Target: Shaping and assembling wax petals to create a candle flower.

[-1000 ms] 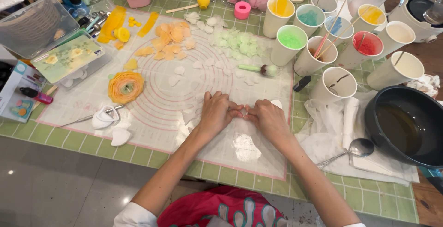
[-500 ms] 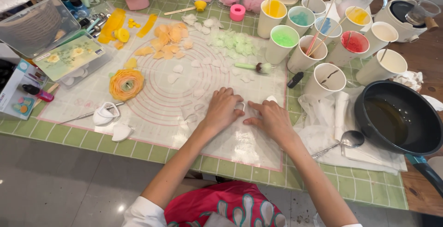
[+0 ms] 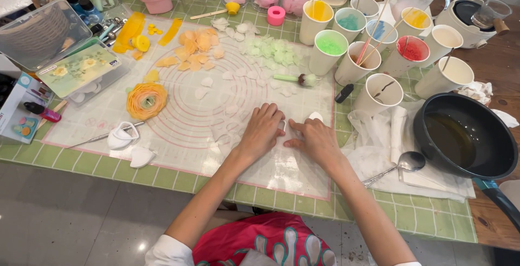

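Both hands rest on a translucent white work mat (image 3: 179, 136) printed with pink concentric circles. My left hand (image 3: 264, 130) lies palm down with its fingers together. My right hand (image 3: 312, 137) sits close beside it, fingertips nearly touching the left, pressing a small white petal-like piece on the mat. Whether either hand grips the piece is hidden by the fingers. Thin white, green (image 3: 273, 52) and orange petals (image 3: 197, 44) lie scattered over the far half of the mat. A finished orange flower (image 3: 146, 100) sits at the mat's left.
Several paper cups of coloured liquid (image 3: 330, 47) stand at the back right. A black pan (image 3: 463, 136) of dark liquid sits at right, a spoon (image 3: 403, 163) on crumpled white paper beside it. A brush (image 3: 295, 79), white moulds (image 3: 122, 137) and clear boxes (image 3: 38, 33) lie left.
Both hands have stayed together on the mat's near middle, shifting slightly; the fingers spread flatter. The camera view has drifted a little.
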